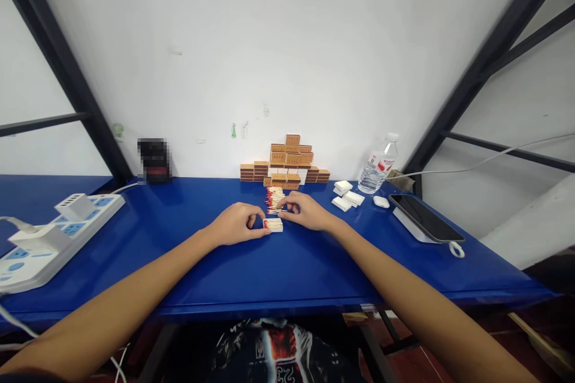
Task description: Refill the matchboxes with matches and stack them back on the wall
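Observation:
My left hand (239, 223) curls at the left end of a small white matchbox tray (277, 228), its thumb and forefinger closed on the edge. Red-tipped matches lie lengthwise inside the tray. Just behind it spreads a loose pile of matches (275, 194), their red heads mostly to the left. My right hand (306, 210) reaches into the pile's right side, thumb and forefinger closing on match ends; how many they pinch is too small to tell. Stacked brown matchboxes (292, 158) stand behind the pile, against the wall.
White empty trays (342, 203) lie right of the pile. Beyond them are a water bottle (378, 167), a white earphone case (381, 201) and a phone (424, 217). A power strip (101, 215) lies at the left of the blue table (251, 275). A blurred dark object (155, 160) stands back left.

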The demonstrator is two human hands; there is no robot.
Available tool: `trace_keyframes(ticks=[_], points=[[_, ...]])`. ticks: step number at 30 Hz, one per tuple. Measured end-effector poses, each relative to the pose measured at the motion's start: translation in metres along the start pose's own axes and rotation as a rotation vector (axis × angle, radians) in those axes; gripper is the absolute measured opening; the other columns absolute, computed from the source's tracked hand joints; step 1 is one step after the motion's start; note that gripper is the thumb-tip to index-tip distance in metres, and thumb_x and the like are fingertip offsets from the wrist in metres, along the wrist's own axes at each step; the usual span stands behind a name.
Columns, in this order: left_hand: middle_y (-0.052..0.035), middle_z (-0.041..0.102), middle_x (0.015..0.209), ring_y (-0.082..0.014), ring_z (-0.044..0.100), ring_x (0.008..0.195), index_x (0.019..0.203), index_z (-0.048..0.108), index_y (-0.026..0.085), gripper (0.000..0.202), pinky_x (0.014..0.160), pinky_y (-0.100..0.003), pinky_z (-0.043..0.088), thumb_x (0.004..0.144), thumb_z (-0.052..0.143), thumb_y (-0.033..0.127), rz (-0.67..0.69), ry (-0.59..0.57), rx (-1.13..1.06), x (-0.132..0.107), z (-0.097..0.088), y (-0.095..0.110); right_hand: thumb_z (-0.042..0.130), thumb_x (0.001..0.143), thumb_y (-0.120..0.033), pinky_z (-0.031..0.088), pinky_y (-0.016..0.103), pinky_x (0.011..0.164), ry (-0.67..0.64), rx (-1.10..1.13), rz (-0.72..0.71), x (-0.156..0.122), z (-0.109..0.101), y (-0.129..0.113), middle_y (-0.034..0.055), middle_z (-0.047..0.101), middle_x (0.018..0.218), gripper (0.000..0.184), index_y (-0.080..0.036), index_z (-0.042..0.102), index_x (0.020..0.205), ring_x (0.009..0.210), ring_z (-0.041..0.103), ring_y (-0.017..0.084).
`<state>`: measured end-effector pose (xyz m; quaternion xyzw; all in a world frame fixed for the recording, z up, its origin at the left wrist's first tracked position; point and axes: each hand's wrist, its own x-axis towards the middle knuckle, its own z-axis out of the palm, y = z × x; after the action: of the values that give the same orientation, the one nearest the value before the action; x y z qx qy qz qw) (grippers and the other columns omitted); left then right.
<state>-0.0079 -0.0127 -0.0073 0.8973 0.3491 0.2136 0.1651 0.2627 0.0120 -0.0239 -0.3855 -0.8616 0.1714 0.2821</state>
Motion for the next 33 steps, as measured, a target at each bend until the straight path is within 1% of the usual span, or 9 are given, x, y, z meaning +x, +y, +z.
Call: trace_keyframes(ticks=[5, 8, 12, 16, 18, 22, 25, 28, 33], points=[[0.0035, 0.06, 0.063, -0.0122, 0.054, 0.056, 0.101, 0.075, 0.02, 0.038, 0.056, -0.025, 0.035, 0.086, 0.073, 0.055, 0.011, 0.016, 0.031, 0.001, -0.001, -0.001, 0.074, 0.09, -0.027, 0.04, 0.025, 0.07, 0.002, -0.046, 0.03, 0.005, 0.005, -0.005, 0.0011, 0.055, 0.084, 0.01, -0.017, 0.075, 0.093, 0.072, 0.052, 0.013], [0.0032, 0.061, 0.063, -0.0123, 0.054, 0.057, 0.1, 0.076, 0.02, 0.039, 0.055, -0.024, 0.035, 0.086, 0.073, 0.055, 0.011, 0.01, 0.028, 0.001, -0.001, -0.002, 0.072, 0.091, -0.026, 0.039, 0.024, 0.069, -0.036, -0.055, 0.073, 0.006, 0.005, -0.005, 0.0016, 0.057, 0.084, 0.012, -0.015, 0.073, 0.086, 0.072, 0.053, 0.013], [0.0035, 0.061, 0.062, -0.012, 0.054, 0.055, 0.1, 0.076, 0.02, 0.039, 0.055, -0.025, 0.034, 0.085, 0.073, 0.056, -0.008, 0.01, 0.023, 0.002, 0.0, -0.008, 0.068, 0.094, -0.03, 0.039, 0.025, 0.069, -0.086, -0.105, 0.083, 0.003, 0.002, -0.002, 0.0031, 0.06, 0.086, 0.017, -0.015, 0.071, 0.088, 0.074, 0.054, 0.014], [0.0037, 0.061, 0.062, -0.0118, 0.053, 0.054, 0.1, 0.076, 0.02, 0.04, 0.054, -0.024, 0.034, 0.085, 0.073, 0.057, -0.041, 0.026, 0.013, 0.003, -0.002, -0.014, 0.064, 0.094, -0.028, 0.039, 0.025, 0.068, -0.149, -0.155, 0.108, -0.002, -0.006, 0.0, 0.0049, 0.063, 0.086, 0.016, -0.015, 0.07, 0.088, 0.074, 0.056, 0.015], [0.0037, 0.06, 0.061, -0.0118, 0.053, 0.054, 0.099, 0.076, 0.02, 0.04, 0.054, -0.024, 0.034, 0.085, 0.073, 0.057, -0.041, 0.028, 0.017, 0.003, -0.003, -0.014, 0.066, 0.093, -0.028, 0.039, 0.025, 0.067, -0.165, -0.174, 0.121, -0.004, -0.011, 0.001, 0.0052, 0.065, 0.085, 0.015, -0.015, 0.07, 0.089, 0.074, 0.056, 0.016], [0.0037, 0.06, 0.061, -0.012, 0.053, 0.054, 0.099, 0.076, 0.02, 0.041, 0.054, -0.025, 0.034, 0.086, 0.072, 0.059, -0.023, 0.014, 0.022, 0.002, -0.002, -0.01, 0.072, 0.091, -0.035, 0.041, 0.025, 0.068, -0.161, -0.155, 0.135, -0.005, -0.016, -0.002, 0.006, 0.067, 0.09, 0.021, -0.015, 0.072, 0.094, 0.077, 0.058, 0.017], [0.0033, 0.061, 0.062, -0.0123, 0.054, 0.055, 0.1, 0.076, 0.02, 0.041, 0.055, -0.025, 0.034, 0.086, 0.071, 0.059, -0.016, 0.011, 0.024, 0.002, -0.002, -0.008, 0.067, 0.096, -0.029, 0.043, 0.025, 0.069, -0.227, -0.141, 0.188, -0.004, -0.016, -0.009, 0.0065, 0.068, 0.09, 0.015, -0.015, 0.071, 0.094, 0.077, 0.06, 0.017], [0.0035, 0.06, 0.061, -0.0124, 0.054, 0.055, 0.099, 0.075, 0.021, 0.04, 0.055, -0.025, 0.034, 0.087, 0.071, 0.058, -0.016, 0.01, 0.026, 0.001, -0.002, -0.008, 0.059, 0.101, -0.023, 0.045, 0.027, 0.076, -0.251, -0.255, 0.2, -0.005, -0.014, -0.019, 0.0099, 0.069, 0.096, 0.015, -0.014, 0.069, 0.093, 0.087, 0.062, 0.02], [0.0034, 0.06, 0.063, -0.0122, 0.054, 0.056, 0.098, 0.075, 0.021, 0.039, 0.055, -0.025, 0.034, 0.087, 0.07, 0.058, -0.007, 0.015, 0.037, 0.001, -0.004, -0.008, 0.052, 0.105, -0.024, 0.046, 0.029, 0.083, -0.284, -0.417, 0.206, -0.01, -0.013, -0.028, 0.016, 0.067, 0.109, 0.019, -0.013, 0.066, 0.1, 0.096, 0.064, 0.023]])
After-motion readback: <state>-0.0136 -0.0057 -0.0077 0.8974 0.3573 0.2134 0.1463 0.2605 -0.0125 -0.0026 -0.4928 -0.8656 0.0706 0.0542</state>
